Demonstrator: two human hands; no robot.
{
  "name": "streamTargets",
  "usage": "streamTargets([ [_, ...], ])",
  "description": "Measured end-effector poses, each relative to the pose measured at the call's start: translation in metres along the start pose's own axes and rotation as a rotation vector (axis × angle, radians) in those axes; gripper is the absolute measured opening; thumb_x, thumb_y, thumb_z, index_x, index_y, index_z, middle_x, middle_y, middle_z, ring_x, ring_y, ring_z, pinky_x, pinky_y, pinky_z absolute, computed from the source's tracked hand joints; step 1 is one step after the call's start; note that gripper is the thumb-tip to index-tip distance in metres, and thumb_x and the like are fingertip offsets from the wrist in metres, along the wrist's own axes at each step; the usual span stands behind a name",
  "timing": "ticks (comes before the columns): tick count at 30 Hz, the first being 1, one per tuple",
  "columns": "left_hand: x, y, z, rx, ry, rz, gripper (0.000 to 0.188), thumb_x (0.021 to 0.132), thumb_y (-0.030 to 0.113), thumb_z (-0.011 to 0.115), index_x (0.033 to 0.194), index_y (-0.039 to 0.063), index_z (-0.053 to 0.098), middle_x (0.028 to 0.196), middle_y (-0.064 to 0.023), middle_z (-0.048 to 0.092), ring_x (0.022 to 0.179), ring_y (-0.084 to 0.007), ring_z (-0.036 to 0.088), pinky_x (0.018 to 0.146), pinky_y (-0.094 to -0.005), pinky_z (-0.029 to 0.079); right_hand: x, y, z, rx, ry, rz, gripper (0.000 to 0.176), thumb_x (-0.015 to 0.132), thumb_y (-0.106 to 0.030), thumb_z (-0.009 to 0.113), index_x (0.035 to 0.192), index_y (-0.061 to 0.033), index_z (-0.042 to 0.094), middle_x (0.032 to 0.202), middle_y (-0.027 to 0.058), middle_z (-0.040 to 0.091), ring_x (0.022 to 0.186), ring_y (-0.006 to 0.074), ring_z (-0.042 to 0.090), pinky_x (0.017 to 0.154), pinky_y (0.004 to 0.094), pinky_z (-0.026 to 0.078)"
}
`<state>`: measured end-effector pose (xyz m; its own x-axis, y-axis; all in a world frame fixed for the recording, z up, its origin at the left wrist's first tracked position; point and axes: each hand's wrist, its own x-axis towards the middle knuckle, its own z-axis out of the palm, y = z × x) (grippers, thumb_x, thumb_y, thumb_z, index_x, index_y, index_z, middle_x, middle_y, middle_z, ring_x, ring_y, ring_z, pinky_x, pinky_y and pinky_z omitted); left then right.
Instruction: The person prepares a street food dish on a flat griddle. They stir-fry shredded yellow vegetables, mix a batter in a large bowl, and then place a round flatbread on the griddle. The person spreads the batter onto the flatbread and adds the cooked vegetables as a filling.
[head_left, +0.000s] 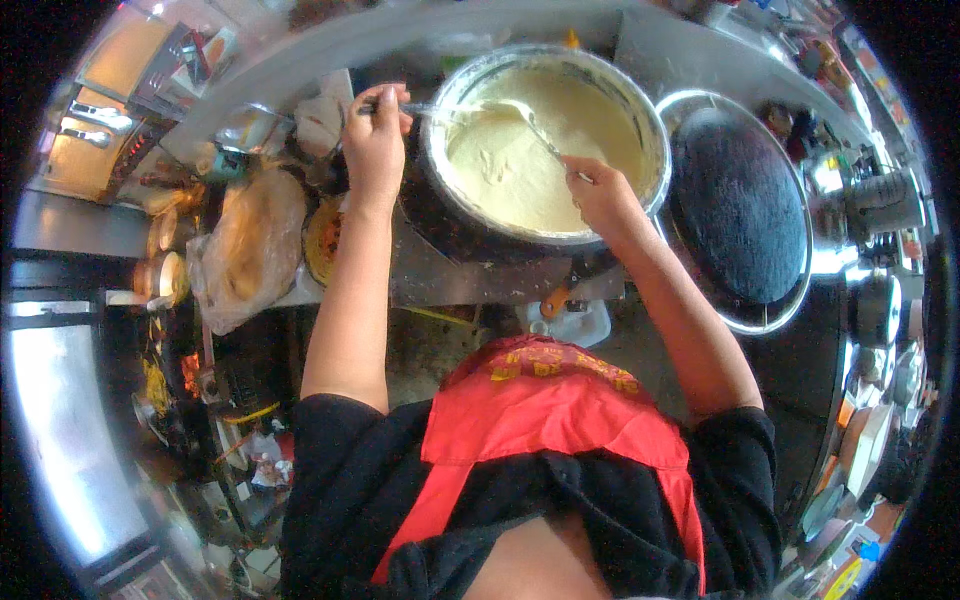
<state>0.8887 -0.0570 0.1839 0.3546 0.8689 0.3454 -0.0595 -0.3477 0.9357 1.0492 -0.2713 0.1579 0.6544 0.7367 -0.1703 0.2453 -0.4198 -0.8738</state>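
A wide round metal pot (660, 161) holds pale, thick batter (499, 176) with a few ripples on its surface. My left hand (377, 142), just left of the pot's rim, is closed around the dark handle of a metal utensil (427, 109) that reaches over the rim; its far end is blurred. Over the right side of the batter, my right hand (600, 191) grips the thin handle of a metal ladle or spoon (545, 139). The head of that utensil lies close to the other one above the batter; whether they touch, I cannot tell.
Right of the pot is a round dark griddle (739, 206) with a metal rim. A clear plastic bag (251, 240) with brownish contents lies at the left, beside a round dish (322, 240). An orange-handled tool (555, 300) and a translucent container (592, 324) are below the counter edge.
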Motion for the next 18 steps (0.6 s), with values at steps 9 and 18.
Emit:
streamTargets([
  [9,0.018,-0.023,0.004,0.096,-0.101,-0.105,0.025,0.096,0.025,0.053,0.104,0.004,0.064,0.098,-0.0041,0.066,0.078,-0.0097,0.058,0.071,-0.0239,0.048,-0.035,0.001,-0.03,0.015,0.026,0.048,0.035,0.09,-0.019,0.054,0.122,-0.0051,0.059,0.07,-0.0025,0.053,0.057,0.0057,0.043,0.051,0.0224,0.036],
  [18,0.04,-0.021,0.014,0.124,-0.139,-0.079,0.031,0.091,0.031,0.061,0.105,0.003,0.064,0.091,-0.0039,0.067,0.076,-0.0115,0.058,0.073,-0.0258,0.047,-0.046,-0.017,-0.016,-0.031,-0.035,0.019,0.031,0.09,-0.016,0.054,0.116,-0.0009,0.062,0.095,0.0206,0.067,0.088,0.0202,0.063,0.082,0.031,0.047],
])
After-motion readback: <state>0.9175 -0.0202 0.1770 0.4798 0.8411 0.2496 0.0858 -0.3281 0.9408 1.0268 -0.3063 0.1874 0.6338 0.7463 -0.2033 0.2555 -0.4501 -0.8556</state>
